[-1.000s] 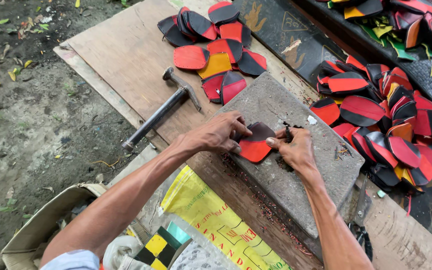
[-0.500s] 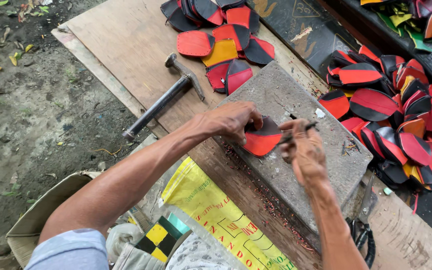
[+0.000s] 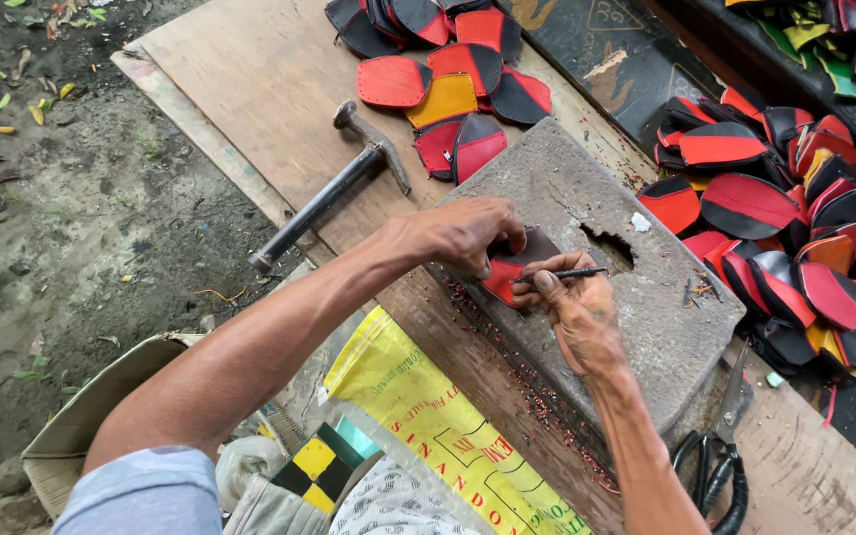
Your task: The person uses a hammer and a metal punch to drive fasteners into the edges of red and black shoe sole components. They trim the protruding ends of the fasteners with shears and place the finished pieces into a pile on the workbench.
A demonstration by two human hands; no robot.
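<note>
My left hand (image 3: 463, 233) presses a red and black leather piece (image 3: 509, 269) flat on a grey stone block (image 3: 636, 327). My right hand (image 3: 572, 307) grips a thin dark metal punch (image 3: 565, 274), held level just over the piece. The fingertips of both hands meet at the piece. A hole shows in the block (image 3: 608, 248) to the right of the punch tip.
A hammer (image 3: 334, 188) lies on the wooden board (image 3: 250, 79) left of the block. Piles of red, black and orange leather pieces sit at top centre (image 3: 448, 69) and at right (image 3: 795, 228). Black-handled scissors (image 3: 720, 466) lie lower right. A yellow sack (image 3: 428, 416) lies below.
The punch in my right hand has gone from upright on the piece to level above it. My left hand stays on the piece.
</note>
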